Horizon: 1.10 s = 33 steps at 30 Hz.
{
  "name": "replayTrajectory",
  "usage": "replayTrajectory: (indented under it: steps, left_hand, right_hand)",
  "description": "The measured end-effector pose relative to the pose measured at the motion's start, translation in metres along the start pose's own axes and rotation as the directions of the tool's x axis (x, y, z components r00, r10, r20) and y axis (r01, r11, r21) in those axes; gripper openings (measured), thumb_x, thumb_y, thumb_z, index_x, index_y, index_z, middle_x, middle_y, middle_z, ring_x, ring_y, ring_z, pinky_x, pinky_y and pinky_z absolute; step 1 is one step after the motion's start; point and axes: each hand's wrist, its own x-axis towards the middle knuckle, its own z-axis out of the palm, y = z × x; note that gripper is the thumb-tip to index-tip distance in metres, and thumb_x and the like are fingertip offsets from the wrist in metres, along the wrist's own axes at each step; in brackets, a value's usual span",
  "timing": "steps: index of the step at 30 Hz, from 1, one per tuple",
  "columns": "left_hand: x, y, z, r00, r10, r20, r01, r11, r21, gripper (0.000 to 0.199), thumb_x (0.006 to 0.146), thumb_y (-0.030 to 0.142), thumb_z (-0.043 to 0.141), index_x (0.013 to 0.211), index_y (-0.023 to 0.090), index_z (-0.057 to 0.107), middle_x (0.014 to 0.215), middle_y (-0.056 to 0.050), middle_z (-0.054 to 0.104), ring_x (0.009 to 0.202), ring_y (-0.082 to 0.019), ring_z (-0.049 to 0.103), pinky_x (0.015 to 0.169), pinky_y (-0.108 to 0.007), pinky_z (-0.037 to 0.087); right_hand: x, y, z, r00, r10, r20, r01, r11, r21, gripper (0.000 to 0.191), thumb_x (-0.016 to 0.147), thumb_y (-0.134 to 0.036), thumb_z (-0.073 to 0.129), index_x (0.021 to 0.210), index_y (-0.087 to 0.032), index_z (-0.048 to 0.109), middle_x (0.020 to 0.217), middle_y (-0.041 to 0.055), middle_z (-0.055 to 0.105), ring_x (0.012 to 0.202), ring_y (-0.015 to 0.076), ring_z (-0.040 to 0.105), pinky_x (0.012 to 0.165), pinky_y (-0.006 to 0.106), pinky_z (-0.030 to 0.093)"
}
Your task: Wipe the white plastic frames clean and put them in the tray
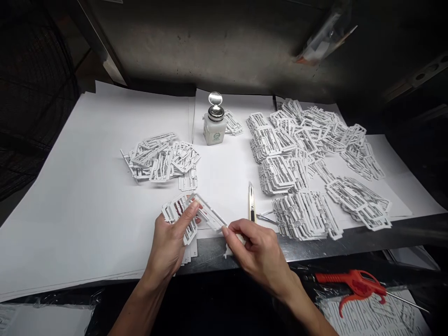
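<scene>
My left hand (pixel 171 238) grips several white plastic part frames (pixel 170 210), its thumb pressed over them. One more white plastic frame (pixel 210 215) slants between both hands: the left thumb is at its upper end, and the fingertips of my right hand (pixel 257 249) pinch its lower right corner. A small pale piece (pixel 231 247) shows beneath the right fingers, partly hidden. Just beyond the right hand lies a utility knife (pixel 251 203) with its blade out. Metal tweezers (pixel 268 218) lie beside it, partly covered by stacked frames.
Loose frames form a pile (pixel 161 156) at left; many stacks (pixel 280 172) fill the right. A pump bottle (pixel 214 126) with its lid raised stands at the back middle. White paper (pixel 87 186) covers the bench. Below the edge at right lies a red air gun (pixel 360 284).
</scene>
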Motion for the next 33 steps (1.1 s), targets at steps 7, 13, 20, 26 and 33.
replayTrajectory:
  steps: [7,13,20,26,33]
  left_hand:
    - [-0.004,-0.007,-0.003,0.992,-0.112,0.052,0.115,0.992,-0.051,0.035,0.075,0.034,0.065,0.103,0.013,0.063,0.086,-0.008,0.067,0.079,-0.017,0.062,0.072,-0.028,0.05]
    - [-0.002,0.0,-0.012,0.906,-0.263,0.333,0.369,0.875,-0.314,0.041,0.082,0.041,0.047,0.102,0.01,0.065,0.087,-0.009,0.065,0.066,-0.015,0.059,0.059,-0.026,0.049]
    - [-0.004,-0.01,-0.009,0.882,-0.294,0.367,0.423,0.838,-0.344,0.031,0.079,0.038,0.055,0.092,0.015,0.069,0.076,-0.005,0.067,0.06,-0.015,0.059,0.057,-0.025,0.049]
    - [-0.003,-0.007,-0.015,0.875,-0.306,0.376,0.439,0.829,-0.347,0.037,0.079,0.04,0.053,0.095,0.011,0.068,0.082,-0.01,0.066,0.068,-0.017,0.059,0.061,-0.027,0.05]
    - [0.001,-0.006,-0.013,0.863,-0.29,0.414,0.445,0.823,-0.352,0.035,0.083,0.039,0.047,0.091,0.011,0.067,0.077,-0.009,0.064,0.065,-0.016,0.057,0.059,-0.028,0.048]
  right_hand:
    - [0.002,-0.016,0.01,0.942,-0.269,0.201,0.295,0.949,-0.113,0.018,0.091,-0.017,0.049,0.074,-0.015,0.055,0.066,-0.0003,0.049,0.056,0.0113,0.045,0.052,0.024,0.03]
    - [0.012,-0.007,-0.01,0.997,-0.046,-0.061,0.06,0.966,0.251,0.007,0.085,-0.025,0.066,0.087,-0.019,0.065,0.079,-0.001,0.061,0.065,0.0101,0.053,0.056,0.019,0.04]
    - [0.052,-0.022,-0.002,0.964,-0.199,-0.177,0.235,0.948,0.213,0.012,0.086,-0.016,0.062,0.098,-0.015,0.063,0.092,0.0027,0.061,0.078,0.0125,0.058,0.068,0.021,0.048]
    - [0.052,-0.016,-0.007,0.979,-0.184,-0.09,0.182,0.983,-0.024,0.005,0.086,-0.013,0.058,0.09,-0.015,0.061,0.085,0.0023,0.058,0.065,0.0117,0.054,0.06,0.023,0.044]
    - [0.048,-0.015,-0.011,0.975,-0.204,-0.086,0.209,0.976,0.063,0.009,0.087,-0.016,0.06,0.096,-0.016,0.061,0.09,0.0015,0.059,0.073,0.0117,0.056,0.067,0.022,0.045]
